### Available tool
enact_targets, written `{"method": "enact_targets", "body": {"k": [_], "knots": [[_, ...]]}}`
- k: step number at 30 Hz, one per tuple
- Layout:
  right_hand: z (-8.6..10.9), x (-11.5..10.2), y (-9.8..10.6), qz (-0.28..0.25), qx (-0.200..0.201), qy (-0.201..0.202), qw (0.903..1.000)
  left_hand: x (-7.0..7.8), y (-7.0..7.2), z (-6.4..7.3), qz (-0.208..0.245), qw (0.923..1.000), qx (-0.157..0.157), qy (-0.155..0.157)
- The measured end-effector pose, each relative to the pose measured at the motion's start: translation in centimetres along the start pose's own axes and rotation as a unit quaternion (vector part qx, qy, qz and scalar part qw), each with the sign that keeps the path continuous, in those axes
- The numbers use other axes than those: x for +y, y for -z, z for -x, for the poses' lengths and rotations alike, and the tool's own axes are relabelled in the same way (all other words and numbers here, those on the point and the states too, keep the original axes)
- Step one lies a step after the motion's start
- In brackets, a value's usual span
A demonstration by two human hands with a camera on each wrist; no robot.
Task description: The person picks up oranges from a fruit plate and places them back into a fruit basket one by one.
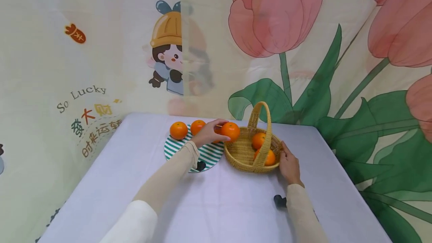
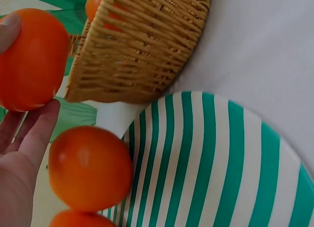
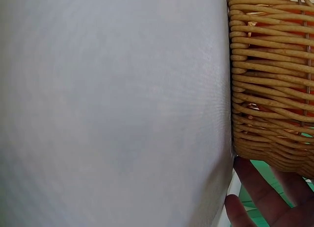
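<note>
My left hand grips an orange, thumb and fingers around it, at the left rim of the wicker basket. In the left wrist view this held orange is beside the basket's woven wall. Two oranges lie inside the basket, one behind the other. My right hand holds the basket's right end; in the right wrist view its fingers touch the weave. On the striped plate sit an orange and another; a further one is mostly hidden behind my left hand.
A white cloth covers the table. The basket's tall arched handle rises over its middle. Behind the table hangs a printed curtain with tulips and a cartoon figure. The plate lies directly left of the basket.
</note>
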State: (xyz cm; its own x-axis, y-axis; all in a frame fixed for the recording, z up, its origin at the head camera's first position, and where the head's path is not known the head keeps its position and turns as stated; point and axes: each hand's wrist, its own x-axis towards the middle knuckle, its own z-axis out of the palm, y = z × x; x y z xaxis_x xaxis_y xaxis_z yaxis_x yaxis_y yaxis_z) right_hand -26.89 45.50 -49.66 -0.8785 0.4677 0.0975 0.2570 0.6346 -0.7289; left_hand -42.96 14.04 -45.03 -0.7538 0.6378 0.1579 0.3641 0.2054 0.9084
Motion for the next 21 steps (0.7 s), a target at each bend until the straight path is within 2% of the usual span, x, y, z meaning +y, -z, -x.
{"method": "enact_targets", "body": {"k": [4,7,11,17,21], "knots": [[-0.1,0.3,-0.6,0.002,-0.002,0.001,1.0000,-0.5,-1.2,-0.9,0.003,0.9999,-0.009,-0.009],[-0.1,0.4,-0.8,0.001,0.000,0.001,1.0000,-0.4,-2.0,-1.6,-0.015,0.9996,-0.018,-0.013],[-0.3,0.3,-0.6,-0.004,0.000,-0.004,1.0000,0.4,-2.9,-2.6,-0.044,0.9984,-0.034,-0.011],[-0.3,0.1,-0.2,-0.010,0.001,-0.008,0.9999,1.3,-4.4,-4.2,-0.056,0.9964,-0.064,-0.001],[-0.3,0.2,-0.1,-0.008,0.003,-0.004,1.0000,1.0,-5.3,-4.9,-0.100,0.9921,-0.075,0.007]]}}
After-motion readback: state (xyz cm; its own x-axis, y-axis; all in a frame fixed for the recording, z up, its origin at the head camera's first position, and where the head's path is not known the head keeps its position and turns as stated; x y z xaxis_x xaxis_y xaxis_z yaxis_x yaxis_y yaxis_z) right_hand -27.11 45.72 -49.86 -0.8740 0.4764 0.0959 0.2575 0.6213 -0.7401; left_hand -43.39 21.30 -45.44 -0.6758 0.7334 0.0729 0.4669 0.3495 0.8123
